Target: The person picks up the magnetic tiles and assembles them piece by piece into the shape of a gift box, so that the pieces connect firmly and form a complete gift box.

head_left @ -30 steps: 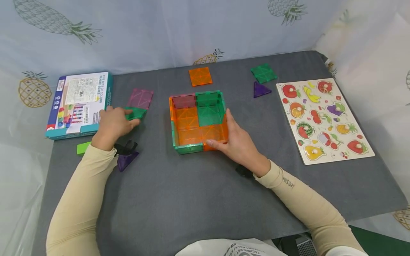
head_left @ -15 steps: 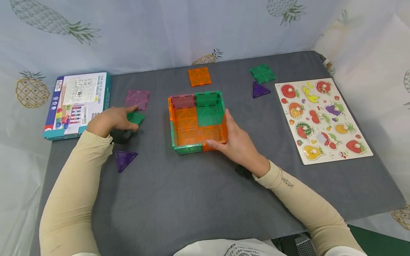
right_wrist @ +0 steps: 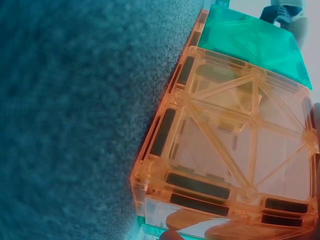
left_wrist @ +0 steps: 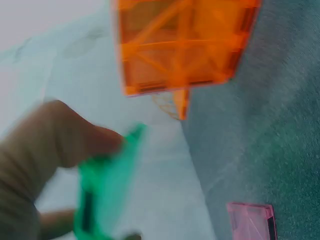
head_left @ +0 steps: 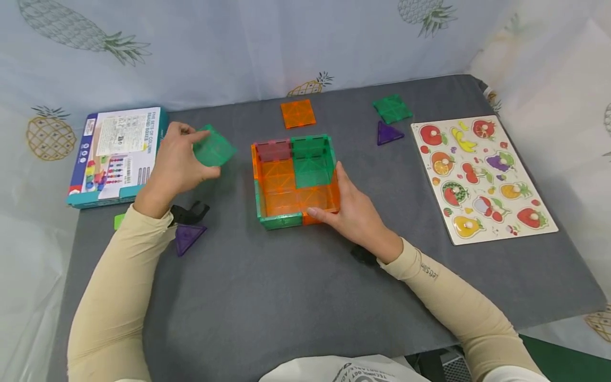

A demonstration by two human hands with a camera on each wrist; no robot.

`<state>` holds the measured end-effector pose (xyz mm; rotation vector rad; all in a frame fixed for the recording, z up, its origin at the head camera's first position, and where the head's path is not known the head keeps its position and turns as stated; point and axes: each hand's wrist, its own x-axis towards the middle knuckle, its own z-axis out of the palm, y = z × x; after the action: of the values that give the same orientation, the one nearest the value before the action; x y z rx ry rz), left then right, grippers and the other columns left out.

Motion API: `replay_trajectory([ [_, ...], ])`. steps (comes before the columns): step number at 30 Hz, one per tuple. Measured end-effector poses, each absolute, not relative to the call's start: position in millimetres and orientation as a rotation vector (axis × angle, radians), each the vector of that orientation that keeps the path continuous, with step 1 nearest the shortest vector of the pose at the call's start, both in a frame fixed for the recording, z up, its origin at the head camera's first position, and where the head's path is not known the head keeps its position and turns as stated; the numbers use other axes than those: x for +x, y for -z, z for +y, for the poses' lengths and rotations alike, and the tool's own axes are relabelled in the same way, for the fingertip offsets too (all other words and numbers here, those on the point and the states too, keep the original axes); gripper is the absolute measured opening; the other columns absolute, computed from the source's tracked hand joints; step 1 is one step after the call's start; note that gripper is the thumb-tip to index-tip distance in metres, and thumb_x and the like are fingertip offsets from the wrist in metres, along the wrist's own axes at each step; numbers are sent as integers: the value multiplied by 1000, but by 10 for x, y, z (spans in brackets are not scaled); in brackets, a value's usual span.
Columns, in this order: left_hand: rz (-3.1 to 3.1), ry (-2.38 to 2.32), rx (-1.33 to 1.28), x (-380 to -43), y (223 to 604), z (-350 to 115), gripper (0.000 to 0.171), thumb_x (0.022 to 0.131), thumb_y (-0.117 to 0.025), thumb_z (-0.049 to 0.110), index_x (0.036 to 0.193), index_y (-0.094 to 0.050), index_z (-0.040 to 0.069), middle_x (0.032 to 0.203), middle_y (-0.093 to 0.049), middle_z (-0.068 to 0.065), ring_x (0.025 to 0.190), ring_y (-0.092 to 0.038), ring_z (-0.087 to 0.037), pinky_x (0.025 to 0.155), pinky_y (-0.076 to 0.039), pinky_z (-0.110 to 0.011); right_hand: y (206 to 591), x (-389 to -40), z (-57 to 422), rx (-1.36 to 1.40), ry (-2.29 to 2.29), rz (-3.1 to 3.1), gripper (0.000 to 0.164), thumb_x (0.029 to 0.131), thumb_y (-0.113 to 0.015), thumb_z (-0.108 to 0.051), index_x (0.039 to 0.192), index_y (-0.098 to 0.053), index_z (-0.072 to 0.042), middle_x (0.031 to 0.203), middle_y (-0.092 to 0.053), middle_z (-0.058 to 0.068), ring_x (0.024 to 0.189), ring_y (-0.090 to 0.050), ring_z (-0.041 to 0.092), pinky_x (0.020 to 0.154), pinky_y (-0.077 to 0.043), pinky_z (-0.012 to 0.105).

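My left hand (head_left: 177,159) pinches a green square magnetic tile (head_left: 215,147), raised and tilted over the left side of the table. In the left wrist view this green tile (left_wrist: 107,185) is blurred between thumb and fingers. A pink tile (left_wrist: 252,220) lies on the cloth there; the head view hides it behind the green one. My right hand (head_left: 358,215) grips the near right corner of an open-topped box built of magnetic tiles (head_left: 279,223), thumb on the front and fingers along the right wall. Orange wall tiles (right_wrist: 225,115) of that box fill the right wrist view.
An orange tile (head_left: 298,113) lies behind the box; a green tile (head_left: 393,109) and purple triangle (head_left: 389,133) lie back right. Another purple triangle (head_left: 188,239) is by the left wrist. A boxed toy set (head_left: 119,154) stands left, a fruit puzzle board (head_left: 484,180) right.
The green tile has come up off the table in my left hand, which has moved upward in the head view. My right hand and the tile box have stayed put.
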<state>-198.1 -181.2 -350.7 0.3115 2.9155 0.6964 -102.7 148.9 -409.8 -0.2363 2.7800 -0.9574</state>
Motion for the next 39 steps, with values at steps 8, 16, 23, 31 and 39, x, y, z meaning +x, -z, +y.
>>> replay_trajectory([
  [8,2903,-975,624,-2082,3643,-1661,75,72,-79,19,139,-50,2,136,-51,-18,110,-53,-35,90,-48,-50,4099,-1018,1504,-243,971,2782,112,80,-58,-70,155,4,-14,161,-15,11,135,-42,36,105,-41,49],
  [16,2843,-1110,917,-2157,3668,-1537,69,70,-81,18,134,-58,6,138,-56,-10,122,-55,-31,90,-50,-46,4088,-1031,1508,-251,965,2799,112,81,-60,-67,155,3,-13,161,-16,11,132,-46,37,103,-42,50],
  [23,2715,-1003,1045,-2233,3658,-1342,64,75,-79,22,133,-58,4,141,-53,-12,126,-52,-32,100,-44,-52,4100,-1021,1499,-247,979,2796,112,80,-59,-69,155,2,-13,160,-17,11,135,-42,36,104,-42,49],
  [31,2643,-817,1038,-2281,3723,-1289,65,78,-77,25,135,-56,3,144,-50,-12,129,-50,-32,101,-44,-49,4108,-1029,1482,-260,981,2790,112,80,-59,-69,155,3,-13,161,-16,11,137,-40,34,106,-40,49],
  [39,2591,-887,1053,-2279,3770,-1305,65,78,-78,25,136,-55,4,145,-49,-9,131,-48,-31,104,-41,-51,4106,-1029,1493,-249,974,2789,112,80,-58,-69,155,3,-14,160,-17,11,134,-43,36,104,-42,50],
])
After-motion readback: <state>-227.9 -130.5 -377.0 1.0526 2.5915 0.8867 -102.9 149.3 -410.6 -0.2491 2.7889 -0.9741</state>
